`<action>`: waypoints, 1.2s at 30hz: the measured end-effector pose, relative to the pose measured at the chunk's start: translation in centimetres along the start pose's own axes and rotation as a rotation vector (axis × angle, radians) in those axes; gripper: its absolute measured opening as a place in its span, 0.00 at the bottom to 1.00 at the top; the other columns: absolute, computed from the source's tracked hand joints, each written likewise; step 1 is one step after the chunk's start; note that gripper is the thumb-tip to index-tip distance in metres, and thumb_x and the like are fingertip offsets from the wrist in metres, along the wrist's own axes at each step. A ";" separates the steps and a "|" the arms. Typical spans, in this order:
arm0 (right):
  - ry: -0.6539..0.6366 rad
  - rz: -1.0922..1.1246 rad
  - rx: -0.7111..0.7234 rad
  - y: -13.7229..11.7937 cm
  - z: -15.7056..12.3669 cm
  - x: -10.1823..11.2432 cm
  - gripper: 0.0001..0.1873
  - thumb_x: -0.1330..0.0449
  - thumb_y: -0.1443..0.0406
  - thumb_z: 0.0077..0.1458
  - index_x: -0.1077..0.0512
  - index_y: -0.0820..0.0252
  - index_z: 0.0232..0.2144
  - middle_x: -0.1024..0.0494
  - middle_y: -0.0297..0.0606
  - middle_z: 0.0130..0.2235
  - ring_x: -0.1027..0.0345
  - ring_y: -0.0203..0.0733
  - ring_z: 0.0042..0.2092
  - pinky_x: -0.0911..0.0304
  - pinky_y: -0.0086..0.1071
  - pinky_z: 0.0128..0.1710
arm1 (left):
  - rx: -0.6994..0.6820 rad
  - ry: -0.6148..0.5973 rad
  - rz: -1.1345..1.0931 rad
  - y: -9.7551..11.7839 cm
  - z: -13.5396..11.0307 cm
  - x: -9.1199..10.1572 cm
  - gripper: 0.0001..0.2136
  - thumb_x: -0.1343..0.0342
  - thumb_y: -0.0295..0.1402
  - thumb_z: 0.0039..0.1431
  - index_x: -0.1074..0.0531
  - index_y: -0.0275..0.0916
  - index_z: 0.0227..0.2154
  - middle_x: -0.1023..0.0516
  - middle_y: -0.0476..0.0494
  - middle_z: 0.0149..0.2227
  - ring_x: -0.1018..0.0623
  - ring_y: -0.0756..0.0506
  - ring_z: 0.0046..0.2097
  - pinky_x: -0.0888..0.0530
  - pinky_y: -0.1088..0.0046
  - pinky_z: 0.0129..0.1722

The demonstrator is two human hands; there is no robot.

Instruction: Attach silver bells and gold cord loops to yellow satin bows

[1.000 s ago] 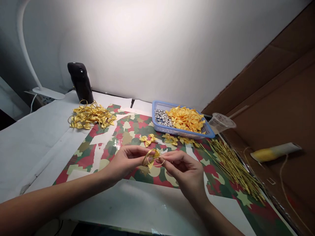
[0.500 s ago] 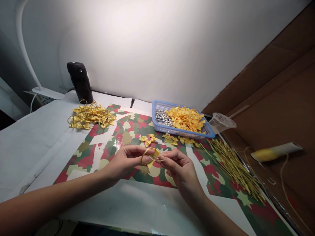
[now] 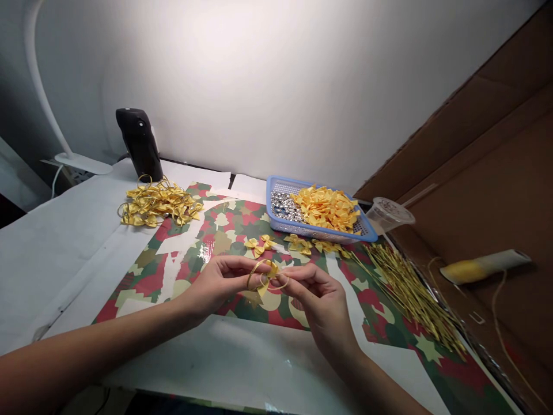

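Observation:
Between my hands, above the patterned paper, is a yellow ribbon bow (image 3: 264, 285) with a looped gold tie (image 3: 253, 270). My left hand (image 3: 222, 282) pinches the bow between thumb and fingers, and the gold loop curves around those fingertips. The thumb and forefinger of my right hand (image 3: 317, 291) are closed on the gold tie, close to the bow's middle. A second, thinner loop of the tie hangs by the right fingertips. The bow's knot is partly hidden by my fingers. Just beyond my hands lie a few loose yellow bows (image 3: 260, 246).
A blue basket (image 3: 322, 235) holds yellow bows and silver bells. Gold ties (image 3: 415, 300) lie in a bundle at right, near a plastic cup (image 3: 389, 213) and a cardboard wall (image 3: 484, 173). At left are a pile of looped bows (image 3: 159, 203), a black device (image 3: 140, 144) and a lamp (image 3: 84, 163).
The thinner loop of tie at my right fingertips now shows rounder and more open. Both hands stay in nearly the same place, still gripping the bow and tie.

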State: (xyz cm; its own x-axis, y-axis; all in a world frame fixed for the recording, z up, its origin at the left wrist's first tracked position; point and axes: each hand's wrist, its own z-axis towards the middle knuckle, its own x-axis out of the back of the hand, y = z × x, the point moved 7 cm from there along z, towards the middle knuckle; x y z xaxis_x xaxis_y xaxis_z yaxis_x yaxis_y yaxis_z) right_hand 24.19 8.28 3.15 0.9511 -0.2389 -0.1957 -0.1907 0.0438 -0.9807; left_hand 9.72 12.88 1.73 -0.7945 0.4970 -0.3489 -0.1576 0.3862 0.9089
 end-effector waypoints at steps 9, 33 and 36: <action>-0.033 0.068 -0.054 0.9 0.1 -0.2 0.07 0.30 0.63 0.39 0.24 0.57 0.20 0.21 0.35 0.27 0.31 0.36 0.26 0.36 0.27 0.23 | 0.026 0.010 0.000 -0.3 0.0 0.0 0.10 0.31 0.35 0.41 0.19 0.41 0.30 0.17 0.47 0.32 0.22 0.50 0.34 0.26 0.79 0.35; -0.021 0.157 -0.151 2.3 0.3 -0.2 0.10 0.27 0.60 0.34 0.23 0.56 0.19 0.22 0.33 0.25 0.30 0.35 0.28 0.34 0.28 0.30 | 0.006 -0.004 0.004 -0.5 0.2 0.1 0.10 0.32 0.34 0.43 0.19 0.38 0.30 0.17 0.43 0.33 0.21 0.48 0.34 0.24 0.76 0.34; -0.019 0.152 -0.153 2.3 0.3 -0.2 0.09 0.27 0.60 0.34 0.23 0.56 0.19 0.22 0.33 0.25 0.30 0.36 0.29 0.33 0.29 0.31 | 0.002 -0.006 0.008 -0.4 0.1 0.0 0.09 0.32 0.34 0.43 0.19 0.38 0.30 0.17 0.43 0.33 0.21 0.47 0.34 0.25 0.75 0.34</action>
State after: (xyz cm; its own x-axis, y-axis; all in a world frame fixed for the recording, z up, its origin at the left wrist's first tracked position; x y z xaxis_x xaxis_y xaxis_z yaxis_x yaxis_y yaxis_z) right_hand 23.68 8.67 0.94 0.9128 -0.2226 -0.3425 -0.3654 -0.0699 -0.9282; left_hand 9.85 12.79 1.38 -0.7924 0.5045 -0.3429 -0.1502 0.3835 0.9112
